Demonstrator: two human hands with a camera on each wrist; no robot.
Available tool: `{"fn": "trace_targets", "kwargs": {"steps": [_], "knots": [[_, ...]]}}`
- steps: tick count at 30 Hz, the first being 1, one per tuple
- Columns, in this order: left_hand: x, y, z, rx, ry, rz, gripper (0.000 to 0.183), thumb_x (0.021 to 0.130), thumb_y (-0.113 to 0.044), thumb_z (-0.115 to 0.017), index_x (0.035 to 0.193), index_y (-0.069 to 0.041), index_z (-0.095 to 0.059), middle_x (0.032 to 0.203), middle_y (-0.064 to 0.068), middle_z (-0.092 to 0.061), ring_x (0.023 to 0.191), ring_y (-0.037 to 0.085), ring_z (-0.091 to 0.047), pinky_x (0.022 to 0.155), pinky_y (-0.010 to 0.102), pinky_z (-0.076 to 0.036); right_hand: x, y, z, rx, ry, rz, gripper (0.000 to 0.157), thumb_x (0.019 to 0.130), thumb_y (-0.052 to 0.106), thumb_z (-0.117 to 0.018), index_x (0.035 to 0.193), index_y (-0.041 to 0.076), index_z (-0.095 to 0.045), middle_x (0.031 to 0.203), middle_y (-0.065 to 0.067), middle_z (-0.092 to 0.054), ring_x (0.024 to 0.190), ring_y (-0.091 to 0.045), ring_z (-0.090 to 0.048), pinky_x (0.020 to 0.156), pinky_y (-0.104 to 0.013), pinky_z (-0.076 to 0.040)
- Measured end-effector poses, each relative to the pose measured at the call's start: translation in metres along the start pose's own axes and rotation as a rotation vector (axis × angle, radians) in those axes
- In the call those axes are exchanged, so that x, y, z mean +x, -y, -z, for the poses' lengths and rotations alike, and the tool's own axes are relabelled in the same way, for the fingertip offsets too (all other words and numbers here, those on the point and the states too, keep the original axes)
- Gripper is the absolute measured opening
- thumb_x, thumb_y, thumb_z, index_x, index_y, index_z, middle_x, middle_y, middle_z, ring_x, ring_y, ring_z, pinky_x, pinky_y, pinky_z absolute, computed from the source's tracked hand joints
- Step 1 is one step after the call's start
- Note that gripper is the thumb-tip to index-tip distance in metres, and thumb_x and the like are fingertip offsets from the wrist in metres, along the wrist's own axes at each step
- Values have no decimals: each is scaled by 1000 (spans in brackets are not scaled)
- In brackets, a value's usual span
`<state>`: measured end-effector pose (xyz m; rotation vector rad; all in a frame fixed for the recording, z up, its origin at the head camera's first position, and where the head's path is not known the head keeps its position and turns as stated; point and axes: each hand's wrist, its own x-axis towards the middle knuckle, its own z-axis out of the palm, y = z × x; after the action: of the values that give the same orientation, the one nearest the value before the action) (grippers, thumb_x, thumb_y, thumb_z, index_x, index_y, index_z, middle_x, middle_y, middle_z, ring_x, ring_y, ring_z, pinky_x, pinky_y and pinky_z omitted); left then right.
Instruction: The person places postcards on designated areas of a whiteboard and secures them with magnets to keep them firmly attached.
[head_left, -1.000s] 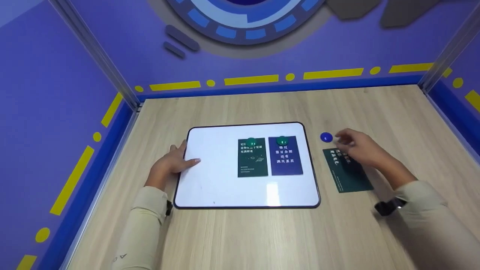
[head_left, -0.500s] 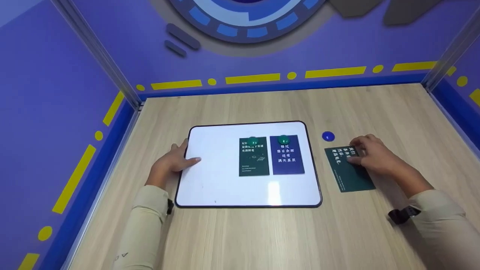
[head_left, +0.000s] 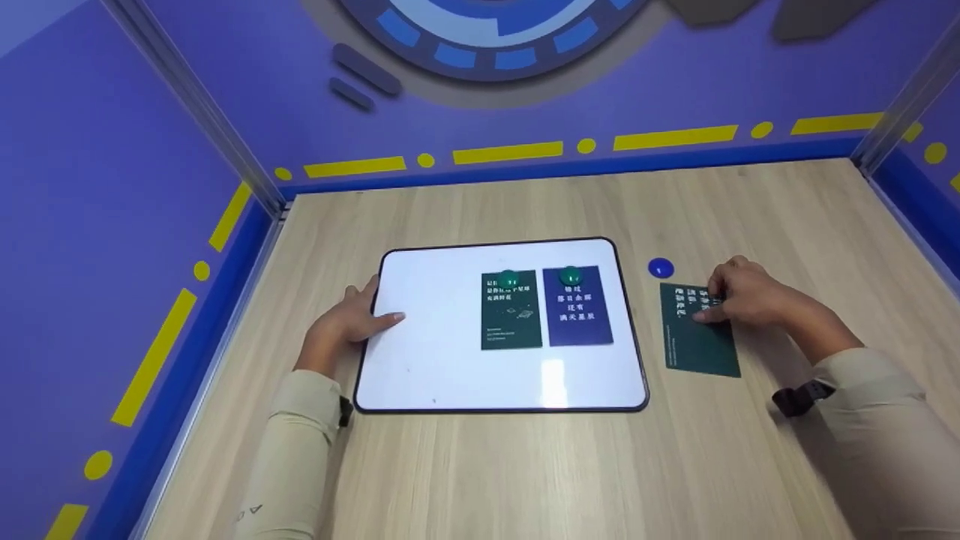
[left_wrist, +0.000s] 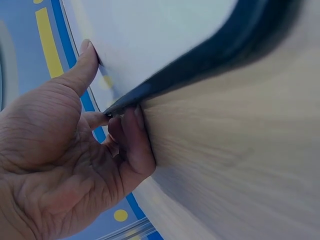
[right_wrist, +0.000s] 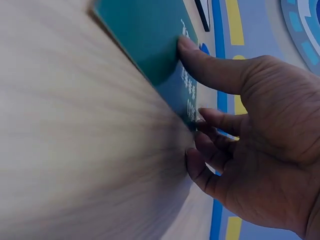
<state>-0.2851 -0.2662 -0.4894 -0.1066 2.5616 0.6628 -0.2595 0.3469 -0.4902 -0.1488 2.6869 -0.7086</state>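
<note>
My left hand (head_left: pixel 345 326) holds the left edge of a black-rimmed whiteboard (head_left: pixel 427 337). In the left wrist view its thumb lies over the white face, with the fingers curled against the rim (left_wrist: pixel 175 80). On the board's right half lie a dark green card (head_left: pixel 511 334) and a dark blue card (head_left: pixel 581 334), each with a green round magnet (head_left: pixel 571 276) at its top. Right of the board, my right hand (head_left: pixel 754 296) pinches a loose green card (head_left: pixel 697 349) by its upper right corner. Its thumb presses on the printed face, and the fingertips (right_wrist: pixel 192 155) are at the edge.
A blue round magnet (head_left: pixel 661 268) lies on the wooden table (head_left: pixel 510 472), just beyond the loose card. Blue-purple panels (head_left: pixel 525 112) with yellow marks stand along the back and both sides of the table.
My right hand has moved from beside the blue magnet to the loose green card and gripped its corner. The card has turned slightly and shifted away from me. My left hand stays on the whiteboard.
</note>
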Motion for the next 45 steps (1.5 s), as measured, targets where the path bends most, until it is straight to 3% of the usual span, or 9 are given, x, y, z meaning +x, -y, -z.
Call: {"fn": "trace_targets", "kwargs": {"steps": [3,10,19,35,45], "knots": [[1,0,-2,7,-3,-8,105,103,-56,-62,173,-15,4,178,31,9,165,55,-4,134,66,-15,2,-1,1,-3,1,-5,55,91,33,-86,119,-6,-57,124,-25,-44,121,-45,-40,101,-59,-44],[-2,-1,-1,16,4,-17,104,104,-56,-62,173,-14,3,177,32,9,165,55,-2,134,67,-14,-1,4,-2,-29,-24,-14,73,91,31,-85,136,-14,-48,129,-31,-46,120,-47,-40,104,-64,-44],[-1,-1,1,1,7,-19,105,103,-56,-63,173,-15,4,178,29,12,166,51,4,134,66,-9,3,1,2,-27,-2,-13,71,91,33,-86,129,-13,-49,120,-27,-47,116,-45,-42,98,-57,-45],[-2,2,1,-1,7,-22,104,104,-55,-62,173,-15,4,177,30,12,166,53,2,134,66,-11,3,2,0,29,2,2,64,93,26,-85,127,-10,-44,118,-27,-51,112,-42,-50,95,-52,-48],[-1,1,2,9,2,-36,104,104,-55,-62,173,-14,3,177,33,2,165,54,-9,133,65,-17,2,-2,-1,49,-21,8,60,94,23,-83,125,-9,-43,117,-27,-50,111,-42,-52,94,-49,-49]]}}
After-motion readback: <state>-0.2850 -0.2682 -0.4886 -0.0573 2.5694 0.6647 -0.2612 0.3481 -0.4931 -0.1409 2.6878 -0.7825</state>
